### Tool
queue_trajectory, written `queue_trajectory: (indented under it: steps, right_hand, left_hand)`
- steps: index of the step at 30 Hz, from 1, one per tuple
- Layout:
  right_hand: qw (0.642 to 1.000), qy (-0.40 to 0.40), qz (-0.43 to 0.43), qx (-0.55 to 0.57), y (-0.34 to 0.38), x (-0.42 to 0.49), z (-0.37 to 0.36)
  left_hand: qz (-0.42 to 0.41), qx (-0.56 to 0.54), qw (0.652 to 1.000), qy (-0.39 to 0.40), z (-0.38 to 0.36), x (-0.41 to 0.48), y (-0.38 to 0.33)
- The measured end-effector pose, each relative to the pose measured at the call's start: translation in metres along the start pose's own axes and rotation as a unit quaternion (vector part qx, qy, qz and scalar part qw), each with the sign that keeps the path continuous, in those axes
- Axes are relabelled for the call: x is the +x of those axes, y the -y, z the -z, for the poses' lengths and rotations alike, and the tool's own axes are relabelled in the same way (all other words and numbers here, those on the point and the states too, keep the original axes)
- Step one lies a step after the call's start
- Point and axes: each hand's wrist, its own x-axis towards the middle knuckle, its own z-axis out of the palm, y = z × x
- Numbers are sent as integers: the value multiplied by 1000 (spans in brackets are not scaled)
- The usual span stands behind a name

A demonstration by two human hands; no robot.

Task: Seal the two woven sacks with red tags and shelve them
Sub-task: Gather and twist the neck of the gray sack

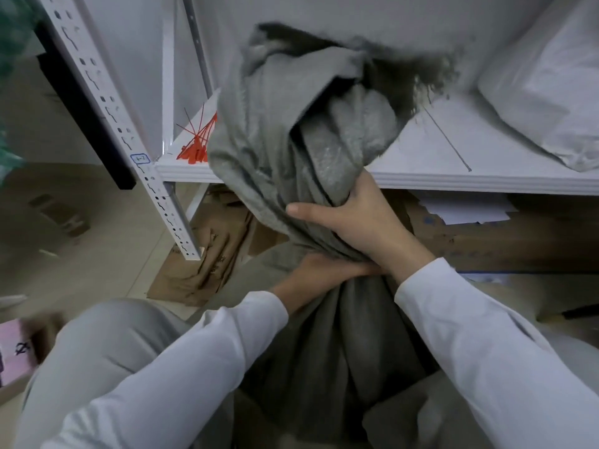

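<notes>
Head view: grey woven sack (291, 131) is gripped at its bunched neck by right hand (359, 222) and left hand (314, 273), fingers curled round; red tags (196, 147) are piled on shelf (421, 181) just beside.

Both hands, the right hand (359, 218) and the left hand (316, 275), are gripping the grey woven sack's (291, 124) gathered neck beside red tags (196, 147) lying on the white shelf (437, 150).

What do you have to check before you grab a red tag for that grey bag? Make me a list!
1. Neck bunched: ok, the right hand grips the grey sack below its floppy top.
2. Second grip: ok, the left hand holds the neck lower down.
3. Tags near: ok, the red tags lie on the shelf, left of the sack.
4. Free hand for a tag: not ok, both hold the sack.
5. Contents staying inside: cannot tell.
</notes>
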Motion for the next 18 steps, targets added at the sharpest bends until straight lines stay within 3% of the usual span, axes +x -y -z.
queue_trajectory:
  steps: [3,8,11,14,18]
  right_hand:
    - [999,38,16,17,8,1,7]
    - [998,60,1,-8,7,10,14]
    - [993,97,-14,-73,4,11,15]
    - [988,136,-23,-63,0,10,22]
    - [994,91,-56,-14,-9,13,35]
  left_hand:
    - [-24,-65,997,-38,-1,4,1]
    - [-21,-26,999,-13,-9,5,4]
    - [20,-86,995,-45,-11,2,12]
    - [73,-174,980,-58,-8,0,13]
    - [68,-208,971,-93,-1,9,9]
